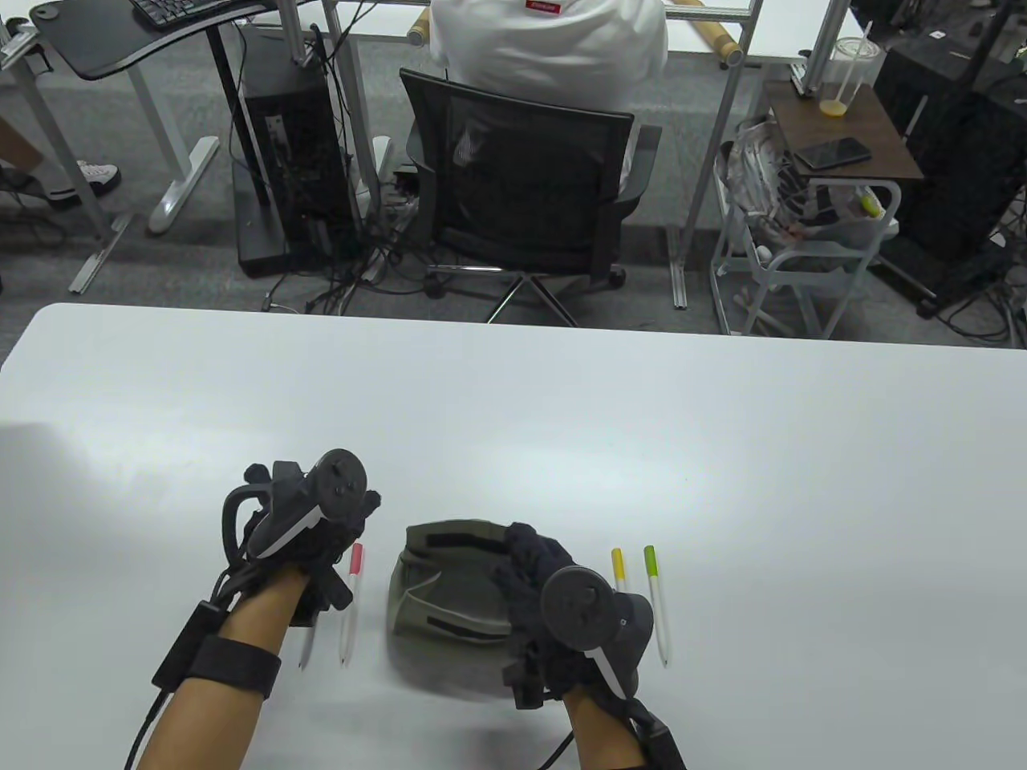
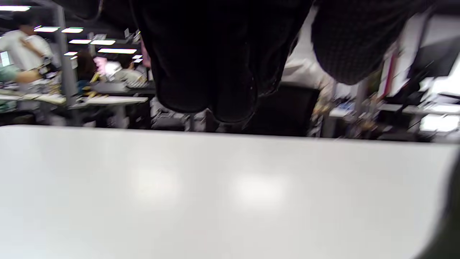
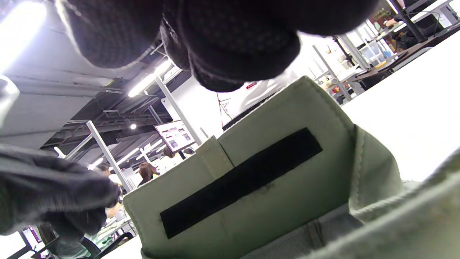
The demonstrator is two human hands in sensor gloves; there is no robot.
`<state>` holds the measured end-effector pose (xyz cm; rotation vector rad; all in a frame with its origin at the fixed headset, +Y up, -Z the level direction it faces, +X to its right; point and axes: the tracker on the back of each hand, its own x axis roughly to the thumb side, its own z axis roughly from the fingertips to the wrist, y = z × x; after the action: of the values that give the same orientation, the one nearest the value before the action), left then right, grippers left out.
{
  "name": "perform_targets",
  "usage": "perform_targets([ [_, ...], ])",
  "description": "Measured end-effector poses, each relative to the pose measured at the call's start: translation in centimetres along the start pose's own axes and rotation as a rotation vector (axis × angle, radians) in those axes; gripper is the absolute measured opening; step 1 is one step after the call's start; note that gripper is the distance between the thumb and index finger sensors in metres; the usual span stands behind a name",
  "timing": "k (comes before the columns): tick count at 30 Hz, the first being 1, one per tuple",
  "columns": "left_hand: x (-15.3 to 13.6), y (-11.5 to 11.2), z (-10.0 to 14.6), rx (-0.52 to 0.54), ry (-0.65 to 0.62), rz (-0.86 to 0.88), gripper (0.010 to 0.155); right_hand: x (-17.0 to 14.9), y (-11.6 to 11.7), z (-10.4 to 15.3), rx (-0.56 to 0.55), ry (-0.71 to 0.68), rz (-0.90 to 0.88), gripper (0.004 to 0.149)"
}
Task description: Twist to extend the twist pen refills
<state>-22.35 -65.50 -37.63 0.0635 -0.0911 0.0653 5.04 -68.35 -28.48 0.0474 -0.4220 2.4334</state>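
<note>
Four twist pens lie on the white table (image 1: 562,401) around an olive fabric pouch (image 1: 445,597) — a pink-capped pen (image 1: 351,603) and a half-hidden one (image 1: 306,648) by the left hand (image 1: 301,533), a yellow-capped pen (image 1: 618,566) and a green-capped pen (image 1: 655,603) to the right. The right hand (image 1: 554,609) rests on the pouch's open flap, fingers (image 3: 230,43) curled at its rim. The left hand holds nothing visible — whether its fingers are spread or closed cannot be told.

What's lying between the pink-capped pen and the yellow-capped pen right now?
In the table view, the olive fabric pouch lies between the pink-capped pen and the yellow-capped pen, with the right hand on its right edge.
</note>
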Motion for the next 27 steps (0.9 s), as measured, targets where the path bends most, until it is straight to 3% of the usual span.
perform_targets([
  [4, 2.5, 0.9, 1.2, 0.059, -0.101, 0.071, 0.066, 0.0, 0.0, 0.0, -0.007, -0.004, 0.009, 0.058],
  [11, 4.9, -2.4, 0.4, -0.170, -0.174, -0.067, 0.074, 0.4, 0.4, 0.0, -0.003, -0.033, 0.055, 0.057],
  [14, 5.5, -3.9, 0.1, -0.219, -0.172, -0.128, 0.069, 0.7, 0.9, -0.1, 0.010, -0.054, 0.093, 0.056],
  [18, 5.8, -4.8, 0.1, -0.173, -0.170, -0.146, 0.052, 1.1, 1.8, -0.4, 0.043, -0.077, 0.148, 0.054],
  [22, 5.7, -4.9, 0.0, -0.144, -0.171, -0.137, 0.048, 1.4, 3.2, -1.2, 0.120, -0.105, 0.289, 0.050],
  [27, 5.6, -5.0, -0.3, -0.149, -0.169, -0.124, 0.046, 1.5, 5.3, -1.7, 0.315, -0.101, 0.475, 0.051],
])
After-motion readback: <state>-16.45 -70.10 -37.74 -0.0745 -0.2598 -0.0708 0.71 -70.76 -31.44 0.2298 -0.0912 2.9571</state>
